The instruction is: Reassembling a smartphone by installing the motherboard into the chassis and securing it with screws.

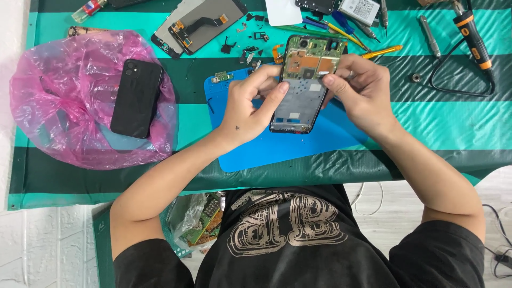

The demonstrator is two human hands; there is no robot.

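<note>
Opened phone frame (303,85) held above the blue mat (277,146), centre of frame, between both hands.

Left hand (246,106) grips the frame's left edge, fingers curled round it; right hand (358,90) pinches the upper right corner near the exposed circuit board. Back already off, board not yet out, by the look of it. Detached screen panel (200,24) lies upper centre-left, loose small parts (248,50) scattered beside it. Black phone (136,97) rests on pink bag (64,106), left. Tabletop (453,122) tools upper right are cut off; right fingertips' exact contact unclear.
</note>
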